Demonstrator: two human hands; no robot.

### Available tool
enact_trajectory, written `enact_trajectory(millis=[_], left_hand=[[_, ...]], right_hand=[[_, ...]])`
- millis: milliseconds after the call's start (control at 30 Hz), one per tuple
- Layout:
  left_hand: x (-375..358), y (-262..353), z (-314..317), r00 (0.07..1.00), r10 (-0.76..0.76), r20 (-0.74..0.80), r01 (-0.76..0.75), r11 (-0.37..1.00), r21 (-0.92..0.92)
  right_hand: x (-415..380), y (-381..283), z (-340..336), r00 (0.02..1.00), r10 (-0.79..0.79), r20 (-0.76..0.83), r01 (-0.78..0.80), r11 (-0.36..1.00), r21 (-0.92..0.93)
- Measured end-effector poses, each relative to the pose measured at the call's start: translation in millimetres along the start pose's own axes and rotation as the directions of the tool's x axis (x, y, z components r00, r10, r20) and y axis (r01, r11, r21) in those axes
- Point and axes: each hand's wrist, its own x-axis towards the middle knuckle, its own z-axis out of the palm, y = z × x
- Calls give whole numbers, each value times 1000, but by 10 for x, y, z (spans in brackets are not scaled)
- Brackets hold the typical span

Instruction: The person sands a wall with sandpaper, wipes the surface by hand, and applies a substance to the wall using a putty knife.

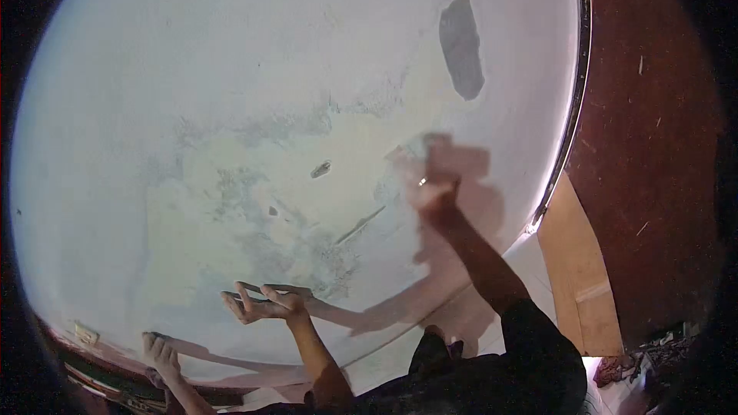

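A pale wall (231, 54) with patchy, yellowish-green filler fills most of the view. My right hand (434, 196) is up against it at the right, smeared by motion. It seems closed around a flat, brownish, block-like piece (457, 160) whose kind I cannot make out. A small bright spot shows on that hand. My left hand (265, 305) is at the wall's lower part, fingers spread and bent, with nothing in it. Between the two hands runs a thin dark gouge (360, 225). Above it lies a small grey chipped spot (321, 169).
Another person's hand (161, 357) is at the wall on the lower left, near a socket plate (86, 333). A large grey bare patch (462, 48) marks the upper right. Beyond the wall's edge are a dark red surface (653, 131) and a cardboard sheet (580, 269).
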Motion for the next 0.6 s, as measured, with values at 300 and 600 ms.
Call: enact_trajectory(millis=[300, 600], left_hand=[[4, -9, 50, 999, -2, -47, 0, 999, -41], [22, -31, -23, 999, 33, -6, -33, 999, 27]], right_hand=[[170, -114, -140, 989, 88, 120, -99, 991, 85], [231, -399, -112, 959, 268, 88, -276, 956, 101]])
